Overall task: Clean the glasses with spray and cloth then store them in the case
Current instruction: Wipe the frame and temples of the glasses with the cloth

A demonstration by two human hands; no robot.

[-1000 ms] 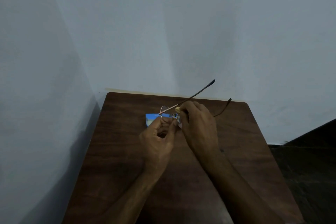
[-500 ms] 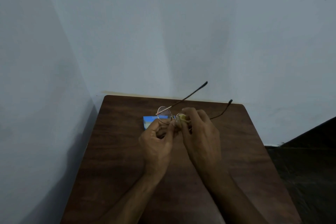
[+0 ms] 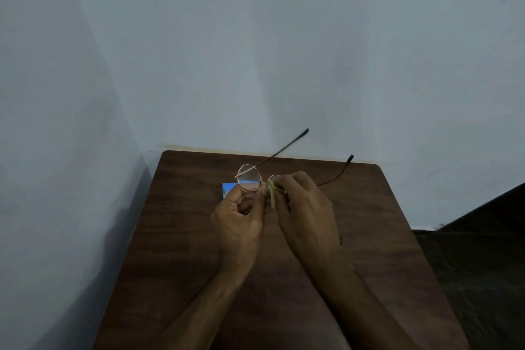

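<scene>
The thin gold-wire glasses (image 3: 250, 177) with round lenses and dark-tipped temples are held in the air above the dark brown wooden counter (image 3: 184, 236), between the two hands. Their front runs left to right; the unfolded temples point away from the person, toward the pale wall (image 3: 255, 51). The left hand (image 3: 238, 219) has its grip closed on the frame just below the bare left lens. The right hand (image 3: 306, 207) pinches a small pale yellow cloth (image 3: 272, 196) round the right lens, mostly hiding it. The unwiped-looking left lens lies just left of the cloth, so the next pass probably needs the right grip to shift that way. Behind the left hand lies a blue flat thing (image 3: 227, 189) I cannot identify.
</scene>
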